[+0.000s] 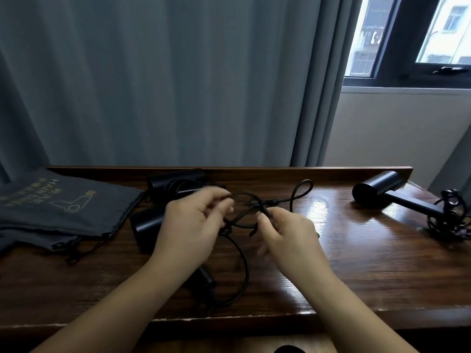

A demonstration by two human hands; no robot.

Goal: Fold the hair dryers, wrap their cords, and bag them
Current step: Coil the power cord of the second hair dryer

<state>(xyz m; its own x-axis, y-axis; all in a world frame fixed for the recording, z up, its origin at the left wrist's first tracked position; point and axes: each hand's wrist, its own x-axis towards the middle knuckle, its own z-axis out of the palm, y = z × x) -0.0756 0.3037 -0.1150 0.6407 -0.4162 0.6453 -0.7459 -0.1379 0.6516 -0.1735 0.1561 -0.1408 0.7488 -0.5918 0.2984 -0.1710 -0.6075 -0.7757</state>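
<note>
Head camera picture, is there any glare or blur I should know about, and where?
Head view: window light throws bright glare on the table right of the hands; the left hand and right hand gripping the cord are motion-blurred; wide-angle lens bends the table's near edge.

**Three black dryers, gray bags, one loose cord**

Nearest dryer [146, 220]: black, lying left of centre, mostly hidden behind a hand. Its thin black cord [242, 266] loose, curving toward the front edge and looping up at the back. Second dryer [175, 183] lying by the back rail, cord coiled against it. Third dryer [382, 191] at far right, handle unfolded, cord [451, 215] bunched at its end. Gray drawstring bags [61, 210] flat at far left, stacked, printed with a dryer outline.
</note>
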